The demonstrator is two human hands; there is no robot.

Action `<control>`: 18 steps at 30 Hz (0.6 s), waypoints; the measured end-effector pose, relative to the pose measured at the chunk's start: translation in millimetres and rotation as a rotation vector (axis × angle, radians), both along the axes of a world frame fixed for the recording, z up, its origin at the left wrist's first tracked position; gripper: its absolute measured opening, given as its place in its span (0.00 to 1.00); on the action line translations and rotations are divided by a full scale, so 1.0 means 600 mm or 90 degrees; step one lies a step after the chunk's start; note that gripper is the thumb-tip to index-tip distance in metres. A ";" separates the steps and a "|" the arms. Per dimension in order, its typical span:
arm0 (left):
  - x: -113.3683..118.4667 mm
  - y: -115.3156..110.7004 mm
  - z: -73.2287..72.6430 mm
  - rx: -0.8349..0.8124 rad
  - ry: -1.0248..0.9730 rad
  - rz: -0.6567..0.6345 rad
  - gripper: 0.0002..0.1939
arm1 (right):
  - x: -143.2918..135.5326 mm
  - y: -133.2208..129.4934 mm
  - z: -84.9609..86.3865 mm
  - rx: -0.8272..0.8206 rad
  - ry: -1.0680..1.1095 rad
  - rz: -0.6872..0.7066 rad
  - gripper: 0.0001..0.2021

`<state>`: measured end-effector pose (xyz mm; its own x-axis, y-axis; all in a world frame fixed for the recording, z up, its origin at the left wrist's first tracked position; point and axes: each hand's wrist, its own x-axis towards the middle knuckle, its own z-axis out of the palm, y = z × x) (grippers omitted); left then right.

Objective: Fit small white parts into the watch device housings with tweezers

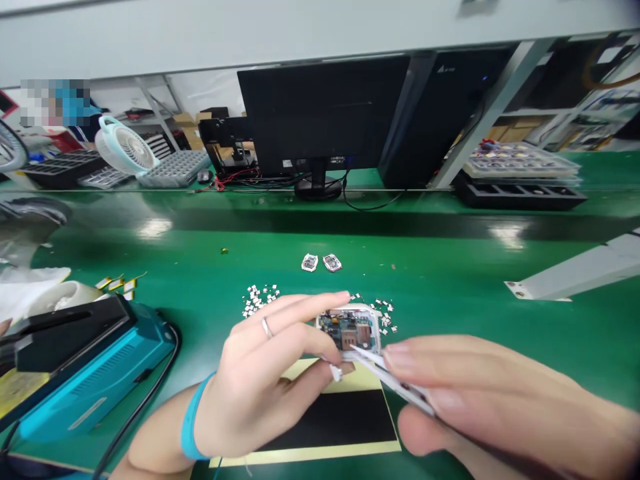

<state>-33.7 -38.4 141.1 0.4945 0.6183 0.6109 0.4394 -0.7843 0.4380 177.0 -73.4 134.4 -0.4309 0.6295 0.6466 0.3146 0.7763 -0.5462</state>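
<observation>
A worker's left hand (270, 380), with a ring on one finger and a teal band at the wrist, gripped a small white-framed device (349, 331) between its fingers, the exposed circuit board facing up, while the right hand (470, 393) pinched a pair of pale tweezers (400, 383), their tips at the metal parts on the board. The device was held above a black-and-yellow mat (345, 417) on a green tabletop (450, 280). Small white pieces (256, 299) lay scattered beyond the hands, on both sides of the device, and two similar open units (309, 262) sat side by side farther back. At left stood a teal machine (100, 373) with a black cable, near a few yellow-edged parts (117, 285). A black monitor (325, 113) rose at the rear, between a pale blue fan (125, 148) on the left and stacked trays (520, 173) on the right.
</observation>
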 end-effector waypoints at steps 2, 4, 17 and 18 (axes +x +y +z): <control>-0.001 -0.001 0.000 -0.015 -0.029 0.002 0.07 | -0.012 0.013 -0.001 -0.019 0.077 0.014 0.17; 0.000 -0.003 0.000 -0.018 -0.058 -0.004 0.09 | -0.026 0.022 -0.002 -0.020 0.153 0.015 0.12; -0.003 -0.011 0.004 -0.050 -0.092 -0.052 0.07 | -0.020 0.013 0.006 -0.112 0.201 0.074 0.13; -0.004 -0.011 0.003 -0.047 -0.091 -0.053 0.06 | -0.019 0.018 0.007 -0.119 0.199 0.097 0.13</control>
